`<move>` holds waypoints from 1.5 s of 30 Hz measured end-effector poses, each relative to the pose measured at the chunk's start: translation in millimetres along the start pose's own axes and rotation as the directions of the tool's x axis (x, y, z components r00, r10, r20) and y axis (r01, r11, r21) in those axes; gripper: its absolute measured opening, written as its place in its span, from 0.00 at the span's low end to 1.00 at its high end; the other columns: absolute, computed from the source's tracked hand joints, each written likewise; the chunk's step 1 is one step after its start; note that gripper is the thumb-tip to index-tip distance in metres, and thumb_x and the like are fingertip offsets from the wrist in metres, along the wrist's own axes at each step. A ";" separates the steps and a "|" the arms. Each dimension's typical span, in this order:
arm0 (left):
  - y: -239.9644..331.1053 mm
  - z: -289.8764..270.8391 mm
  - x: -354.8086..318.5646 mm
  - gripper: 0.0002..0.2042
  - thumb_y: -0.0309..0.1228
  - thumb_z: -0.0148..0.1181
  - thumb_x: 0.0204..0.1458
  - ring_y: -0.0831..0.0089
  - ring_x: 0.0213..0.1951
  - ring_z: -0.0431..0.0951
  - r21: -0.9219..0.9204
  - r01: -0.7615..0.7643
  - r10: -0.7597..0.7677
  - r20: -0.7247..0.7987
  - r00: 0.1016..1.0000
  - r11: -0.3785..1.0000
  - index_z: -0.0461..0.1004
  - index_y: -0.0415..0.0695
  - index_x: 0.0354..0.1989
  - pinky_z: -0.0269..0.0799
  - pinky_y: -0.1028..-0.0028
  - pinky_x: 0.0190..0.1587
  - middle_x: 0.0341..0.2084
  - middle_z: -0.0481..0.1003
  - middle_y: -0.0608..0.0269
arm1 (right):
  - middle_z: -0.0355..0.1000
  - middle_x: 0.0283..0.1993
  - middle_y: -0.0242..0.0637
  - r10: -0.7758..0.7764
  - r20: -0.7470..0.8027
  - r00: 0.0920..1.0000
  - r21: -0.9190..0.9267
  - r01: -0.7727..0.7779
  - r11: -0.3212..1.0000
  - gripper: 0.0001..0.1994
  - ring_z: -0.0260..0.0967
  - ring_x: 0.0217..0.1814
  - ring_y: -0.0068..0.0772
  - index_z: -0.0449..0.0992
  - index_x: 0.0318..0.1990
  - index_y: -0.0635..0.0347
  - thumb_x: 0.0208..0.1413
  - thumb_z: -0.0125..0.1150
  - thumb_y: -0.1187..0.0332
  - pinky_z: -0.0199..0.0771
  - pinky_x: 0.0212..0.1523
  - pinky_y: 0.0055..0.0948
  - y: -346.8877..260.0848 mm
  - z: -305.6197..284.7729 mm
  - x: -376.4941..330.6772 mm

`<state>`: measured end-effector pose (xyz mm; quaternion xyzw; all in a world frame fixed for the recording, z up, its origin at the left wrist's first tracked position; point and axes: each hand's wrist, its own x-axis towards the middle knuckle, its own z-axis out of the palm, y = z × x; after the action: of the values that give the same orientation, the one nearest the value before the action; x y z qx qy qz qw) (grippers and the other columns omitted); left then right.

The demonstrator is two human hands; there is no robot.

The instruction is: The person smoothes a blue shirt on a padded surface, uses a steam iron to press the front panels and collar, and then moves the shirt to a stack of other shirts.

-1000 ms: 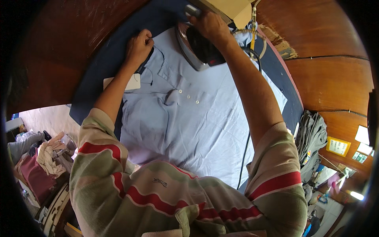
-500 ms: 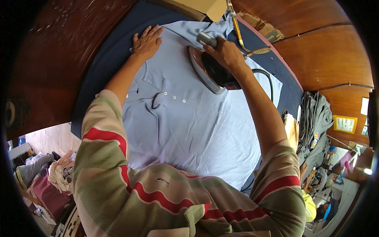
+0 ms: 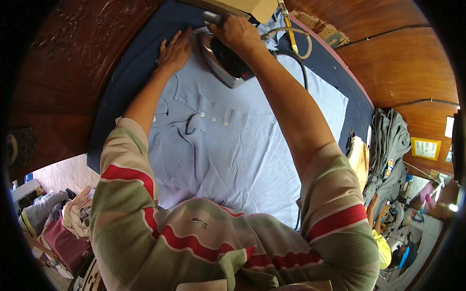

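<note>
A light blue shirt (image 3: 233,145) with a collar opening and white buttons lies spread over a dark blue cloth-covered board (image 3: 128,72). My right hand (image 3: 238,34) is closed round the grey handle of a steam iron (image 3: 221,60), whose dark body sits on the upper part of the shirt. To the left of the iron, my left hand (image 3: 175,51) lies flat with fingers stretched, on the shirt's upper left edge. Creases run through the lower half of the shirt. Behind my right forearm a black cord and a pale hose (image 3: 281,31) trail from the iron.
A cardboard box (image 3: 242,7) stands at the far edge, by a yellow pole (image 3: 291,34). Dark grey garments (image 3: 388,145) hang at the right. Carved dark wood (image 3: 68,63) borders the left; piled clothes (image 3: 63,228) lie low left. Another person's yellow garment (image 3: 382,250) shows low right.
The iron, held in my right hand, has moved left and farther up the shirt, closer to my left hand. My left hand has shifted slightly left. The hose now bends in a loop.
</note>
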<state>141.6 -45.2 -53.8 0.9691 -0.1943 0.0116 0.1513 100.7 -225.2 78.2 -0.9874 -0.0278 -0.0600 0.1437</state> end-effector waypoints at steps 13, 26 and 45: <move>-1.9 5.0 1.7 0.29 0.38 0.35 0.55 0.72 0.66 0.47 0.068 -0.005 0.008 -0.040 0.999 0.998 0.40 0.57 0.67 0.38 0.52 0.64 0.65 0.52 0.69 | 0.73 0.26 0.50 -0.209 0.432 0.877 0.002 0.231 0.973 0.25 0.72 0.30 0.53 0.72 0.39 0.59 0.49 0.53 0.45 0.72 0.32 0.44 45.6 -54.3 -137.4; 7.2 -1.5 5.1 0.28 0.37 0.33 0.56 0.71 0.67 0.46 0.157 0.009 -0.011 0.016 1.000 0.988 0.41 0.58 0.67 0.41 0.50 0.63 0.66 0.48 0.72 | 0.75 0.33 0.51 0.296 0.017 0.955 -0.093 -0.293 0.952 0.29 0.74 0.38 0.51 0.76 0.40 0.64 0.50 0.51 0.42 0.72 0.42 0.39 165.7 -68.8 -86.5; 6.3 -2.7 -1.3 0.28 0.38 0.32 0.56 0.72 0.67 0.45 0.152 0.016 -0.018 0.016 1.000 0.988 0.42 0.58 0.67 0.39 0.51 0.64 0.66 0.49 0.72 | 0.74 0.33 0.48 -0.161 0.234 0.959 -0.121 0.193 0.974 0.31 0.73 0.37 0.42 0.73 0.45 0.61 0.47 0.54 0.40 0.72 0.41 0.34 195.9 -75.0 -25.6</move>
<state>138.1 -49.4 -49.5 0.9795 -0.1859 0.0167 0.0755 81.1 -435.2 91.4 -0.9891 -0.1277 0.0368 0.0628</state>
